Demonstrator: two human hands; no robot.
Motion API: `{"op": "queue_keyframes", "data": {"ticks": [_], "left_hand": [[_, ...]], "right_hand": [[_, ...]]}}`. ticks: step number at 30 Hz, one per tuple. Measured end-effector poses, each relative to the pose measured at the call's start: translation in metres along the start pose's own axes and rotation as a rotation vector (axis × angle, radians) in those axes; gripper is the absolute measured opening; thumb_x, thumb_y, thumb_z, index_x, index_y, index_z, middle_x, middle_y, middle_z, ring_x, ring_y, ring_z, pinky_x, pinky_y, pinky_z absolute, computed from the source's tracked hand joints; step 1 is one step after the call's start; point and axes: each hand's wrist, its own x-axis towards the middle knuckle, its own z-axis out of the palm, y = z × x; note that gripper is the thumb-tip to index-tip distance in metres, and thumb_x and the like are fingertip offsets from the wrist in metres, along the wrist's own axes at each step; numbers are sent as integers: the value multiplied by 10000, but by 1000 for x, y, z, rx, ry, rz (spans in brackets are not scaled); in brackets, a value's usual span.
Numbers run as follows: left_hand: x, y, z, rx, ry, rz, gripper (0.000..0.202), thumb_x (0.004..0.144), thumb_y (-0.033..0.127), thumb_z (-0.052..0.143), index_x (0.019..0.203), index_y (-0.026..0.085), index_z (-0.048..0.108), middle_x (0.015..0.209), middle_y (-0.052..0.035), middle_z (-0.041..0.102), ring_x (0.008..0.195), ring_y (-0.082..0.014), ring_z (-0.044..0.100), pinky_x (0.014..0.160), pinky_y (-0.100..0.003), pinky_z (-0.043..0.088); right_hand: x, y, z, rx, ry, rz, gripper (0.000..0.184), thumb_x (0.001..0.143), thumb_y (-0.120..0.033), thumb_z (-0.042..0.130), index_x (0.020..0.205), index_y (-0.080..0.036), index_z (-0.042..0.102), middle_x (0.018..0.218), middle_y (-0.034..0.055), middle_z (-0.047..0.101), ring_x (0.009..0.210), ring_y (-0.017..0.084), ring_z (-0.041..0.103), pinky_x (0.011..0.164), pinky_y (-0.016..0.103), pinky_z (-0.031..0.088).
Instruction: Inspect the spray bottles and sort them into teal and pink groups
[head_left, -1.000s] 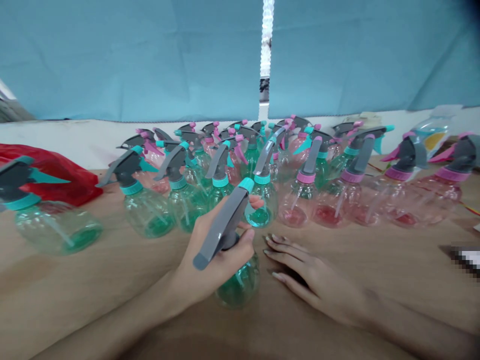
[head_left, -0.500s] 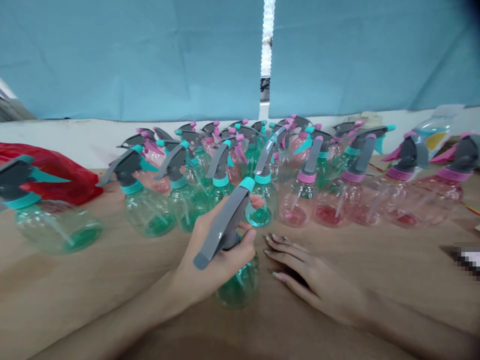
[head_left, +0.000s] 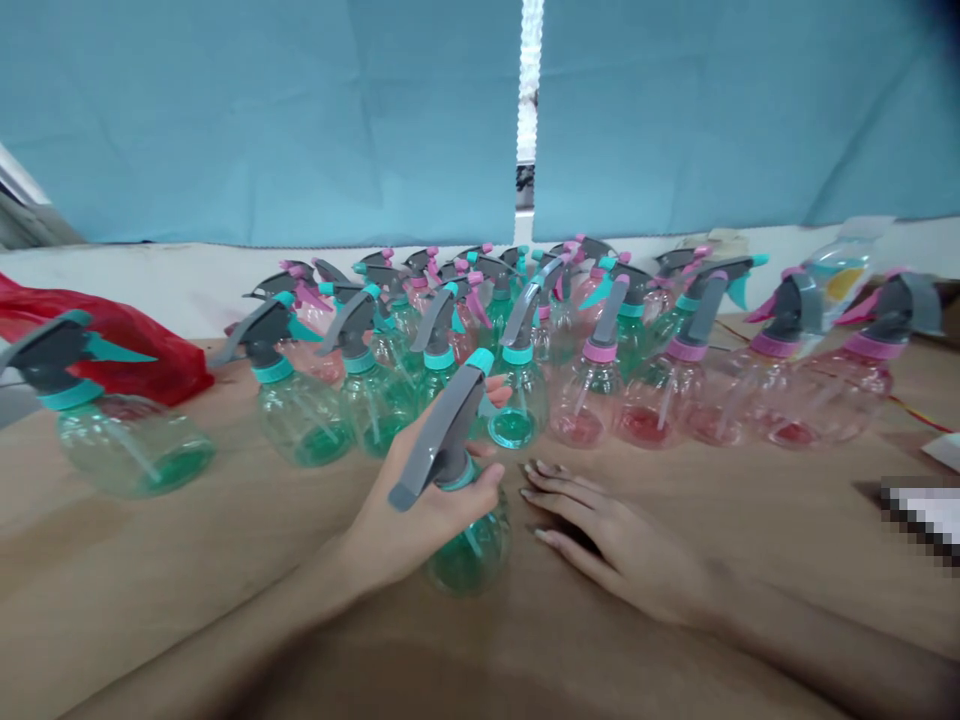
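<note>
**A:** Where's your left hand (head_left: pixel 424 490) right now?

**B:** You've closed it around the neck of a clear green-tinted plastic spray bottle (head_left: pixel 469 555), fingers and thumb wrapped just under its grey trigger head, and the bottle leans toward the far right.

**A:** And your right hand (head_left: pixel 615 530)?

**B:** You're resting it palm down, fingers slightly spread, on the light brown table (head_left: pixel 150 570), holding nothing, fingertips just beside that bottle.

**A:** What's ahead of you?

**B:** Crowded rows of teal-collared spray bottles (head_left: pixel 300 420) on the far left, pink-collared spray bottles (head_left: pixel 645 420) on the far right, a red plastic bag (head_left: pixel 97 345) at the left, and a blue cloth backdrop (head_left: pixel 262 120) beyond
</note>
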Motion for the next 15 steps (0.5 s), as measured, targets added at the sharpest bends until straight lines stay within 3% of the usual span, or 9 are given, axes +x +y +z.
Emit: {"op": "queue_keyframes", "data": {"ticks": [4, 6, 10, 15], "left_hand": [[0, -2, 1, -39, -5, 26, 108, 762, 125, 538, 822, 210, 568, 1107, -25, 597, 811, -132, 618, 800, -272, 546], [2, -9, 3, -55, 9, 54, 251, 745, 132, 550, 979, 219, 570, 1199, -42, 573, 792, -138, 627, 769, -292, 561], [3, -15, 6, -35, 43, 59, 448, 720, 130, 553, 1151, 246, 515, 1157, -50, 608, 769, -156, 640, 735, -299, 563], [3, -1, 4, 34, 106, 62, 368, 696, 131, 523, 1045, 246, 537, 1033, -17, 647, 703, -153, 631, 664, -282, 533]], "right_hand": [[0, 1, 1, 3, 5, -3, 415, 948, -367, 394, 1320, -201, 475, 1424, 58, 428, 1336, 208, 327, 1089, 428, 318], [0, 2, 1, 13, 10, -3, 411, 946, -368, 401, 1317, -209, 479, 1421, 54, 433, 1334, 208, 331, 1089, 422, 321], [0, 1, 1, 8, 5, -6, 413, 947, -370, 397, 1314, -200, 483, 1423, 57, 429, 1337, 207, 325, 1096, 418, 310], [0, 0, 0, -7, -5, -3, 417, 950, -371, 385, 1316, -193, 479, 1431, 58, 418, 1342, 207, 314, 1095, 416, 313]]}}
